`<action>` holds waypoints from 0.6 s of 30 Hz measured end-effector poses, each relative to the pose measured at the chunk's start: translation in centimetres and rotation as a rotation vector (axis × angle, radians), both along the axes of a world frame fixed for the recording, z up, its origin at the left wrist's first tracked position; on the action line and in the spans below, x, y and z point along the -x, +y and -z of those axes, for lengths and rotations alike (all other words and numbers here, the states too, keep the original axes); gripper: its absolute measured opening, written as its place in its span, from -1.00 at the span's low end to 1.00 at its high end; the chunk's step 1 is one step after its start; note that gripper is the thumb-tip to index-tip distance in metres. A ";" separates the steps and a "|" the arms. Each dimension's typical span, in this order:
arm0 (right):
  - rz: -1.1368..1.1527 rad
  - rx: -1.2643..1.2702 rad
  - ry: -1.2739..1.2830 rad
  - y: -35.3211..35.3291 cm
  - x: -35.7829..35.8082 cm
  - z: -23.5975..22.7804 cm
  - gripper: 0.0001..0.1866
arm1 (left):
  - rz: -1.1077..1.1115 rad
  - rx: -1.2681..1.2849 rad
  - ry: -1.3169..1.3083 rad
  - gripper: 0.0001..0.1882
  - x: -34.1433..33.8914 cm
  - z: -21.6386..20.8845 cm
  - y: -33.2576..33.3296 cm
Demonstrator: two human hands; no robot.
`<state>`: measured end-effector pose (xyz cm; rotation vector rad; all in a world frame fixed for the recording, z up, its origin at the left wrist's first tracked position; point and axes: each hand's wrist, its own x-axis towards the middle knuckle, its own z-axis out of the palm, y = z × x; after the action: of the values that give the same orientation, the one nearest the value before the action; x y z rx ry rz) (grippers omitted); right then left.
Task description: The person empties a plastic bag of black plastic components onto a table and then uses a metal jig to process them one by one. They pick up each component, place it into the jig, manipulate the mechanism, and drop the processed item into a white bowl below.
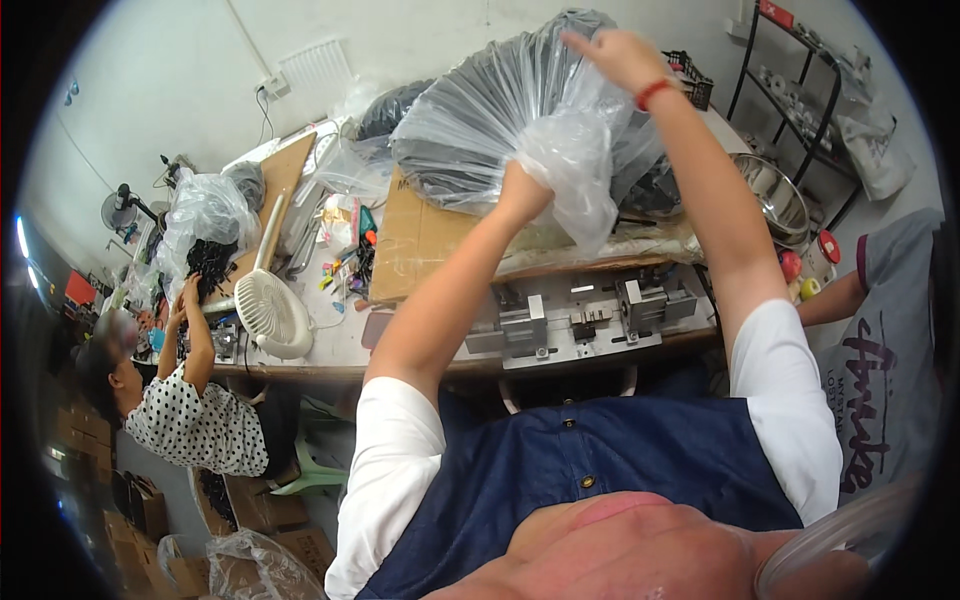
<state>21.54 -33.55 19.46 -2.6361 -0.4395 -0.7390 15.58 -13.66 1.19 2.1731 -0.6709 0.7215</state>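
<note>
A big clear plastic bag (470, 125), bulging with dark contents, rests on a cardboard sheet on the bench in front of me. My left hand (525, 192) is closed around its gathered neck, and the loose mouth of the bag fans out above and beside the fist. Higher up, my right hand (622, 60), with a red band at the wrist, is raised at the bag's far upper edge. Its index finger stretches out against or just over the plastic; whether it touches is hard to tell. What exactly fills the bag cannot be made out.
A metal clamping fixture (590, 322) sits at the bench's near edge. Left of the cardboard (400, 250) are small tools and a white fan (272, 312). A steel bowl (772, 198) and a black rack (800, 90) stand right. Co-workers are at left and right.
</note>
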 end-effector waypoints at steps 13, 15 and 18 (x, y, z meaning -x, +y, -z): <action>-0.596 -0.327 0.075 3.5 -2.7 0.0 -0.59 | 0.500 0.694 -0.061 -0.75 -4.5 -3.2 5.9; -0.727 -0.289 0.045 3.9 0.4 -0.2 -0.59 | 0.603 0.958 -0.053 -0.75 -6.9 -6.5 5.4; -0.871 -0.055 0.146 4.0 -1.4 5.7 -0.72 | 0.262 0.494 -0.062 -0.64 -7.4 -7.5 4.3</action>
<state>22.94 -29.58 13.71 -2.0917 -1.3578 -0.2571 22.96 -9.32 8.69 1.5859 -0.7066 0.7267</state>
